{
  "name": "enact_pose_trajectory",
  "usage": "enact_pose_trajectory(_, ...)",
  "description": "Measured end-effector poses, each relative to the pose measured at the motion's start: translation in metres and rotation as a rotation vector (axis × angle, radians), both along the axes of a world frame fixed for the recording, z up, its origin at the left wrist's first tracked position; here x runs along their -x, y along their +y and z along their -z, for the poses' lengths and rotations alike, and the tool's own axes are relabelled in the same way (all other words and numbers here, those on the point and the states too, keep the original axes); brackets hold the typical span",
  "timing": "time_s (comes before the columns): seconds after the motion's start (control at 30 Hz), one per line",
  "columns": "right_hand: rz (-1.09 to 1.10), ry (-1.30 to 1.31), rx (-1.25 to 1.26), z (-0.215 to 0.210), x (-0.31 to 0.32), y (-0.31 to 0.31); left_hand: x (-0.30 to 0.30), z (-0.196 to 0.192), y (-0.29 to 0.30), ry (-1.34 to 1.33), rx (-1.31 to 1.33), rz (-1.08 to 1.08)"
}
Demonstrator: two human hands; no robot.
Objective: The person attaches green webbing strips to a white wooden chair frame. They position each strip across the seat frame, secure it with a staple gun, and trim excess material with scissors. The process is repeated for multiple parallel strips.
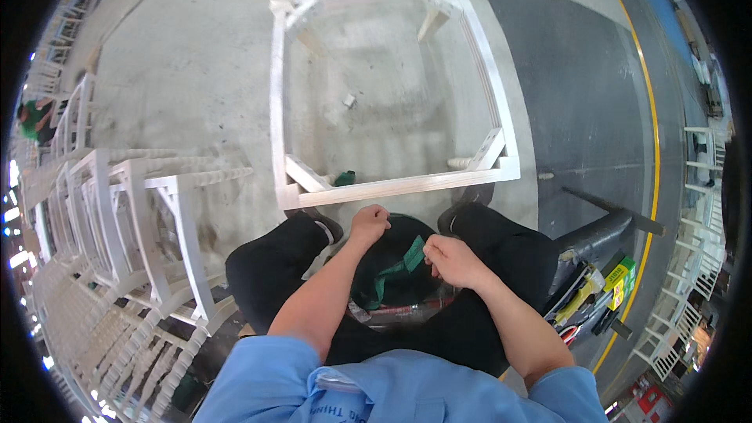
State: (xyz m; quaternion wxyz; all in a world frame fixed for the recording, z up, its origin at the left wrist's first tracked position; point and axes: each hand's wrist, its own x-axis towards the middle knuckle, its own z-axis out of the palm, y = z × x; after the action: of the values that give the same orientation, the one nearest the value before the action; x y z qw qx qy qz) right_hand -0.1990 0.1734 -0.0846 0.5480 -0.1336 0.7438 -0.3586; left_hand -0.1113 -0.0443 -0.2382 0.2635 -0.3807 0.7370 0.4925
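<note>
My right hand (456, 260) is closed, with the top of a limp green strip (414, 254) pinched at its fingertips. The strip looks like sandpaper or cloth, and its tail hangs down over a dark round tub (366, 270) between my legs. My left hand (370, 223) is curled closed, left of the strip and just below the chair's near rail; anything inside its fingers is hidden. In front of me stands a white wooden chair frame (395, 186), its seat opening bare, with corner braces and turned legs. Neither hand touches it.
White chairs (184, 243) are crowded together on my left, and more chairs (685, 282) line the far right. A dark bench (599, 235) by my right knee carries tools and a yellow-green box (620, 280). A person (35, 119) is at the far left.
</note>
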Motion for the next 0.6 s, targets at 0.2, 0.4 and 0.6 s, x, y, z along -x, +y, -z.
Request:
enact_pose_trajectory(0.2, 0.084, 0.192, 0.213, -0.033, 0.005, -0.005, -0.007, -0.169, 0.013, 0.327, -0.488, -0.223)
enact_pose_trajectory(0.4, -0.016, 0.329, 0.325, -0.096, -0.028, -0.02, -0.069, -0.23, 0.044, 0.741, 0.105, -0.089)
enact_pose_trajectory(0.6, 0.146, 0.545, 0.564, -0.133, -0.064, -0.019, -0.101, -0.256, 0.043, 0.664, -0.302, -0.436)
